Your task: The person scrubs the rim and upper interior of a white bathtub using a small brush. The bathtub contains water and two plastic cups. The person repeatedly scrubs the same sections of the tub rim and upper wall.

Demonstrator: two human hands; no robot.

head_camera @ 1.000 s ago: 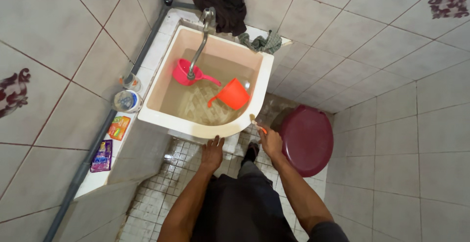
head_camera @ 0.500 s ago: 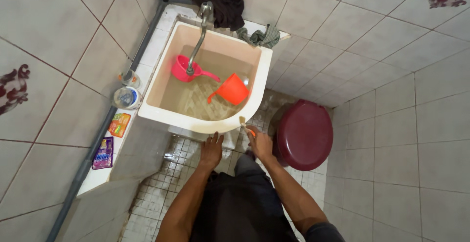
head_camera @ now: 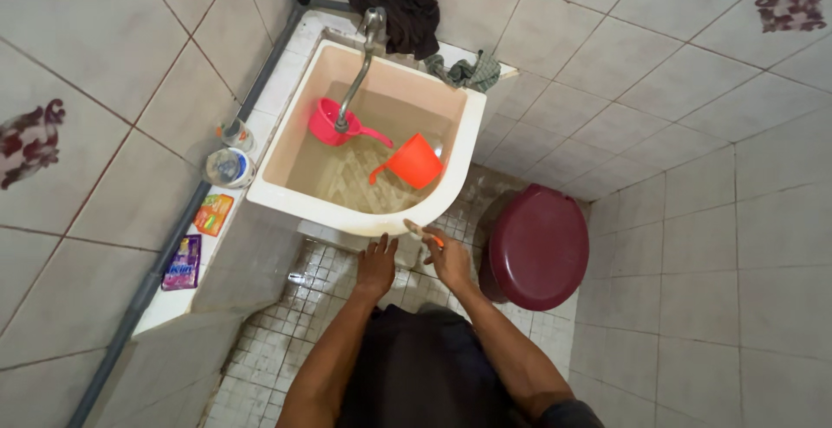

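Note:
My right hand [head_camera: 451, 261] grips a small brush with an orange handle [head_camera: 422, 232], its bristle end touching the front rim of the cream water tub [head_camera: 464, 146]. My left hand [head_camera: 376, 265] rests flat against the tub's front wall just below the rim, fingers together. Water partly fills the tub, and in it lie a pink dipper [head_camera: 334, 125] and an orange dipper [head_camera: 411, 162]. A metal tap [head_camera: 362, 57] curves down over the water from the back corner.
A dark red toilet lid [head_camera: 537, 246] sits to the right of my hands. The tiled ledge on the left holds a round container [head_camera: 228, 167], a small bottle [head_camera: 234, 133] and two sachets [head_camera: 211, 214]. Dark and green cloths [head_camera: 400, 8] lie behind the tub.
My right hand has carried the brush leftward along the tub's front rim, toward my left hand. The left hand has stayed in place.

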